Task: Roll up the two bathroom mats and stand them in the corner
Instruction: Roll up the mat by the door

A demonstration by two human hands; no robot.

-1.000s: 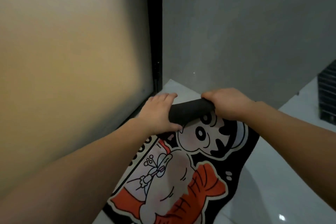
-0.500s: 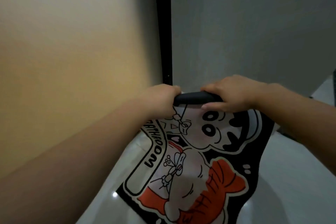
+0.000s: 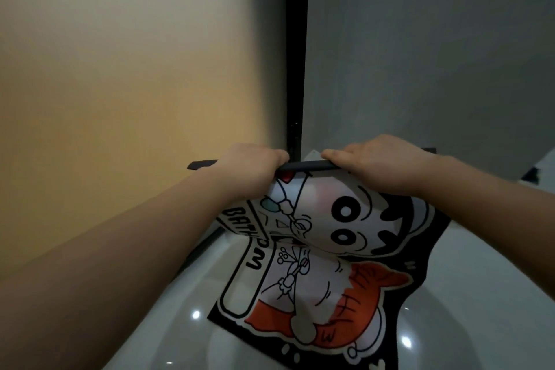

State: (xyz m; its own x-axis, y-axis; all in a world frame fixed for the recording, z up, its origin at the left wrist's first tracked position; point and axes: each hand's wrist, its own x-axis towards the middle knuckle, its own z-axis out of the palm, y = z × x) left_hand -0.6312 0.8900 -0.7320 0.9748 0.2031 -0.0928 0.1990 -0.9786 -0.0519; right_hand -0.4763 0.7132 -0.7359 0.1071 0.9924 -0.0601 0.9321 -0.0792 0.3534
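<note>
A black bathroom mat [image 3: 324,273] printed with a white and orange cartoon figure and the word BATHROOM hangs from my hands, its lower part lying on the glossy floor. My left hand [image 3: 249,170] and my right hand [image 3: 381,167] are both shut on its top edge, which is folded over into a thin dark strip [image 3: 303,166] held level at the corner of the room. The mat buckles in the middle. I see only this one mat.
A frosted glass panel [image 3: 135,84] fills the left side, with a black vertical frame [image 3: 295,54] at the corner. A grey wall [image 3: 435,54] stands to the right. White glossy floor tiles [image 3: 480,294] lie below. A dark object [image 3: 530,174] shows at the right edge.
Both hands have lifted the mat's top edge up off the floor. The thick roll seen earlier has thinned to a narrow fold, and more of the printed face now shows.
</note>
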